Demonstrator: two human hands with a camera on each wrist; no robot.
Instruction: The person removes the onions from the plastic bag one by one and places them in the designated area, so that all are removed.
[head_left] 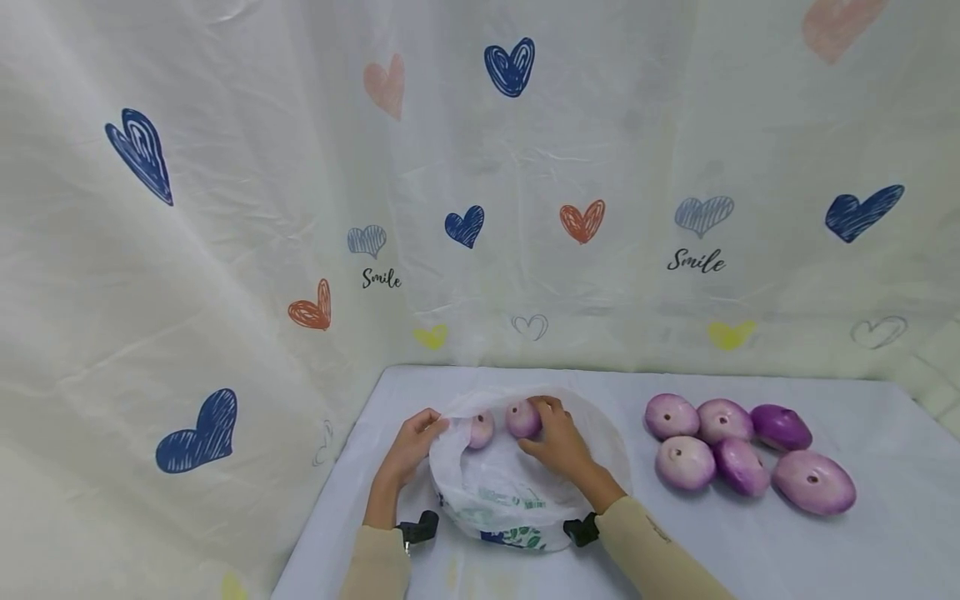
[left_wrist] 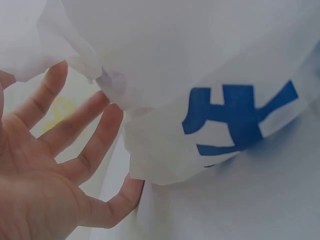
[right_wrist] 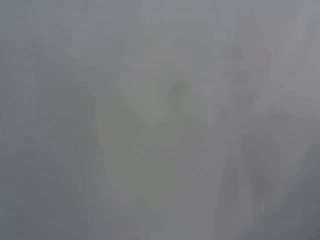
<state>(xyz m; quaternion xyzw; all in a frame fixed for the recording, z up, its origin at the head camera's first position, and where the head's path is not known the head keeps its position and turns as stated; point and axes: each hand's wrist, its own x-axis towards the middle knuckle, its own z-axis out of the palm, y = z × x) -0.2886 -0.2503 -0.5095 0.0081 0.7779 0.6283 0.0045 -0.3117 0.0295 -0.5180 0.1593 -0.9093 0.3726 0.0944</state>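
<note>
A white plastic bag [head_left: 495, 487] with green and blue print lies with its mouth spread wide. My left hand [head_left: 411, 446] holds its rim on the left side; the left wrist view shows the fingers [left_wrist: 92, 150] against the thin plastic [left_wrist: 165, 145], near a blue printed character. Inside the bag, my right hand [head_left: 558, 437] grips a purple onion [head_left: 522, 419] between fingers and thumb. Just left of it, another onion [head_left: 481, 430] sits in the bag, partly covered by the rim. Pale, blurred plastic [right_wrist: 160, 120] fills the right wrist view and hides the hand there.
To the right of the bag, several purple onions [head_left: 686, 463] lie grouped in two rows on the white-covered table [head_left: 885, 425]. One darker onion [head_left: 782, 427] is at the back right of the group. Behind the table hangs a pale curtain [head_left: 630, 150] printed with hearts.
</note>
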